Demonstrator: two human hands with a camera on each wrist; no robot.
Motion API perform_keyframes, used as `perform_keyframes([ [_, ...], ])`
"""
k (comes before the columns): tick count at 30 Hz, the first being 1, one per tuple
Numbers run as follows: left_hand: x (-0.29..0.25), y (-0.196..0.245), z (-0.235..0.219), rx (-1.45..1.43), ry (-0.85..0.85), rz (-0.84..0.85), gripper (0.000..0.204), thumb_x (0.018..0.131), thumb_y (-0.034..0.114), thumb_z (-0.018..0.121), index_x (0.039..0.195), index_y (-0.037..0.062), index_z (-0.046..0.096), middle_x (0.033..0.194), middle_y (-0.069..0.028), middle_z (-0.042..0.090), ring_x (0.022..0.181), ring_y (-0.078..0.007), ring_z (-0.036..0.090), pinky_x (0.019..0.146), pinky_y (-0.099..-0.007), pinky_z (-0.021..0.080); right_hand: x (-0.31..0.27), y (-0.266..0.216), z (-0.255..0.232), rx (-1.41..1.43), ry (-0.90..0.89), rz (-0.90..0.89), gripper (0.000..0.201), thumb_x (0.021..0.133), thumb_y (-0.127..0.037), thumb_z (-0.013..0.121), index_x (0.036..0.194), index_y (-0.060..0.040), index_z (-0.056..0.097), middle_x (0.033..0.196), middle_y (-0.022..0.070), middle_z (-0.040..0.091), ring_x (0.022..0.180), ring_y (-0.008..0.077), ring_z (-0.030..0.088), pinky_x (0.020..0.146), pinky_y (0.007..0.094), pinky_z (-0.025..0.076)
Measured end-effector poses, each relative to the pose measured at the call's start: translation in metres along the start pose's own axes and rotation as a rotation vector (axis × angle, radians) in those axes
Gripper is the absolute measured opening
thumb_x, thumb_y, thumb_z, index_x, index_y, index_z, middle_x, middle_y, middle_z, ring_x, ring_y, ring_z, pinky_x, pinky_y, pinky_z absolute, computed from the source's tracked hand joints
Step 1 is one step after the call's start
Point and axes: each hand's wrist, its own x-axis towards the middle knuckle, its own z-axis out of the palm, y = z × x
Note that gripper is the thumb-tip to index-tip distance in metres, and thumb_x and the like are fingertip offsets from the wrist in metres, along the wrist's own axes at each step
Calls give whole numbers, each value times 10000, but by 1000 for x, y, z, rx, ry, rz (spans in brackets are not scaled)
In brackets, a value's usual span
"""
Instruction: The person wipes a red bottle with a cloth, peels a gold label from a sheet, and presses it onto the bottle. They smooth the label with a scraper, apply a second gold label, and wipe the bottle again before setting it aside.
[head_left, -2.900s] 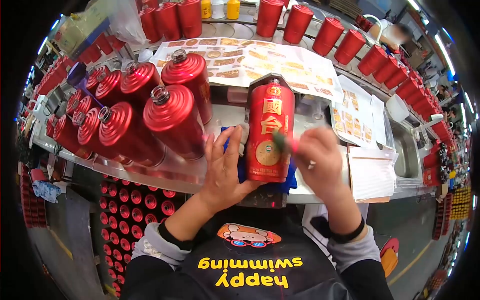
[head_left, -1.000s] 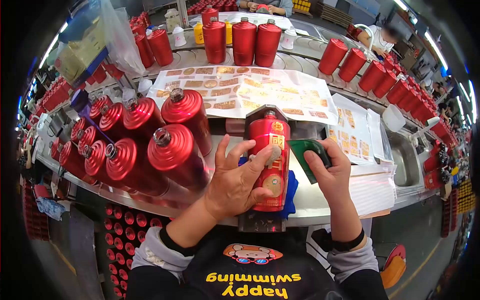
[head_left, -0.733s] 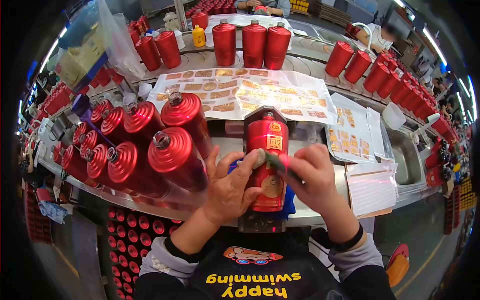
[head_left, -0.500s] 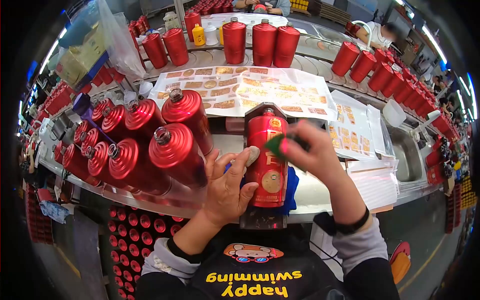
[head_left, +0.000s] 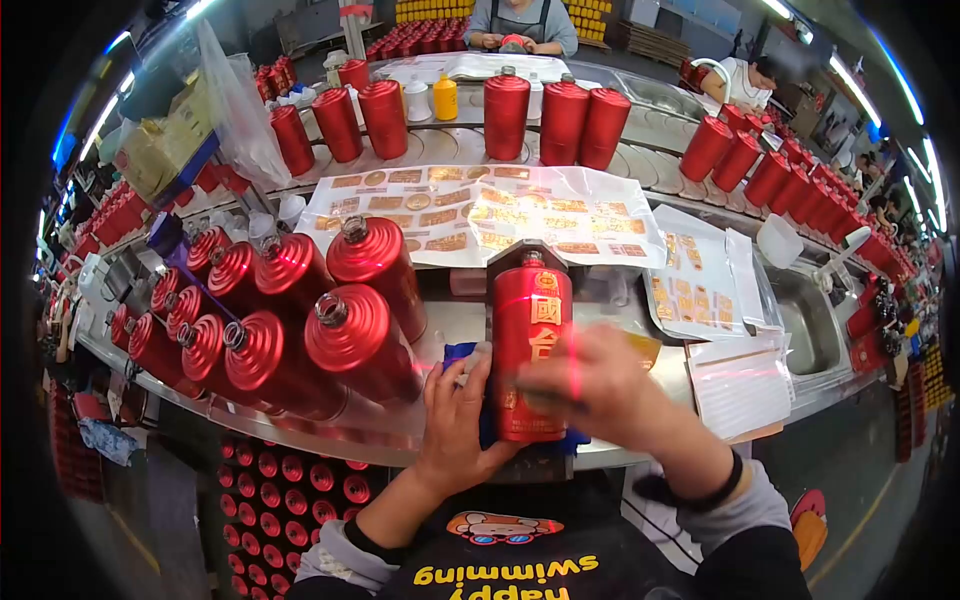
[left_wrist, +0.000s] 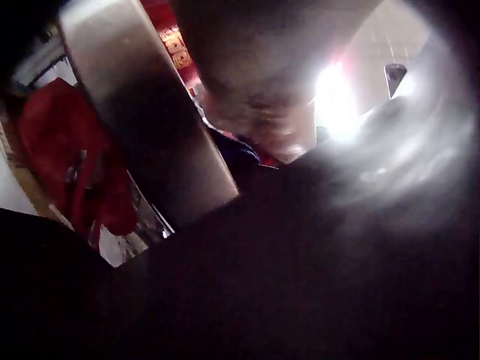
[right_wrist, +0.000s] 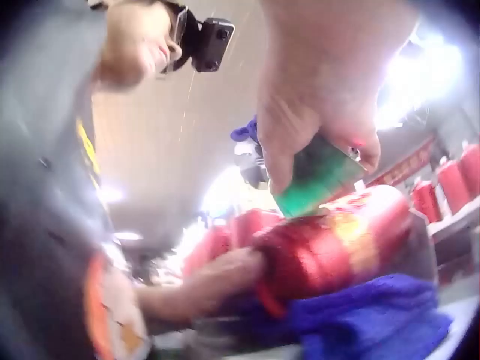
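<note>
In the head view a red bottle (head_left: 515,315) with gold characters lies on its back in a dark cradle (head_left: 528,248), neck pointing away. My right hand (head_left: 612,385) grips a green scraper (right_wrist: 309,189), its edge right at the bottle's surface, over the lower front. The scraper is blurred and partly covered by the fingers in the head view. My left hand (head_left: 452,415) rests along the bottle's left side, thumb near its base. A grey cover (head_left: 480,358) sits at a left fingertip. A blue cloth (right_wrist: 375,315) lies under the bottle. The left wrist view is mostly dark.
Several red bottles (head_left: 355,335) crowd the bench at left. Sheets of gold decals (head_left: 480,213) lie behind the cradle, with a decal tray (head_left: 700,285) and papers (head_left: 740,385) to the right. A sink (head_left: 805,320) lies farther right. Bottles (head_left: 507,115) line the far conveyor.
A second ago my left index finger touched the characters and the scraper was off to the right. The right hand has since brought it onto the bottle and down toward the base; the left moved aside.
</note>
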Motion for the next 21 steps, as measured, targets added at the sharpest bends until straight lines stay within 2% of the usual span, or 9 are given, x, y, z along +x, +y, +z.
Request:
perform_keyframes([
  [3, 3, 5, 0, -4, 34, 23, 973, 777, 518, 740, 1455, -42, 324, 1406, -244, 431, 1286, -440, 387, 1111, -582, 230, -9, 21, 5, 492, -141, 83, 255, 763, -139, 772, 999, -89, 688, 842, 116, 640, 780, 293, 639, 690, 394, 501],
  [4, 3, 5, 0, -6, 34, 28, 966, 776, 511, 742, 1452, -42, 330, 1405, -242, 435, 1285, -438, 391, 1113, -582, 229, -1, 45, 8, 303, -16, 123, 277, 763, -125, 769, 1019, -63, 683, 849, 132, 652, 792, 310, 645, 683, 391, 506],
  [5, 3, 5, 0, -7, 34, 33, 958, 775, 503, 743, 1450, -43, 336, 1403, -239, 440, 1284, -435, 394, 1114, -582, 227, 6, 54, 10, 399, 130, 514, 182, 820, -80, 729, 996, -56, 687, 873, 104, 649, 790, 271, 629, 689, 356, 501],
  [7, 3, 3, -2, -7, 25, 33, 955, 773, 500, 743, 1448, -43, 341, 1410, -235, 441, 1284, -427, 402, 1118, -582, 223, 17, 69, 6, -246, 441, 302, 201, 805, -75, 744, 995, -48, 686, 845, 105, 633, 779, 263, 617, 681, 344, 493],
  [11, 0, 2, 5, -63, 32, -20, 943, 777, 495, 744, 1450, -38, 353, 1421, -218, 448, 1262, -413, 424, 1116, -593, 208, 16, 37, -4, 355, -70, 102, 245, 802, -83, 763, 1033, -42, 693, 868, 109, 656, 781, 253, 631, 697, 323, 493],
  [13, -2, 3, 5, -43, 26, -24, 941, 784, 502, 735, 1453, -37, 352, 1431, -215, 445, 1259, -409, 431, 1117, -595, 204, 20, 57, 5, 526, -8, 521, 230, 835, -115, 743, 1043, -36, 689, 900, 111, 675, 781, 235, 645, 698, 329, 502],
  [15, 0, 4, 0, 43, -11, -11, 958, 792, 529, 715, 1459, -42, 334, 1457, -226, 425, 1278, -403, 432, 1127, -590, 205, 21, 73, 13, -63, 429, 329, 226, 820, -121, 757, 1032, -72, 696, 839, 82, 645, 768, 242, 631, 674, 338, 489],
  [17, 3, 6, -6, 28, 44, 24, 933, 772, 476, 746, 1450, -39, 364, 1425, -212, 462, 1241, -408, 441, 1107, -605, 201, 12, 38, 2, -347, 220, 43, 214, 749, -140, 762, 926, -92, 651, 777, 85, 574, 748, 292, 598, 647, 418, 455],
  [21, 2, 1, 3, -1, 62, 10, 990, 754, 505, 758, 1467, -38, 338, 1440, -198, 453, 1253, -401, 439, 1118, -600, 187, -15, -12, 0, 603, -160, 74, 253, 740, -103, 772, 978, -96, 685, 770, 89, 560, 746, 292, 586, 636, 383, 461],
])
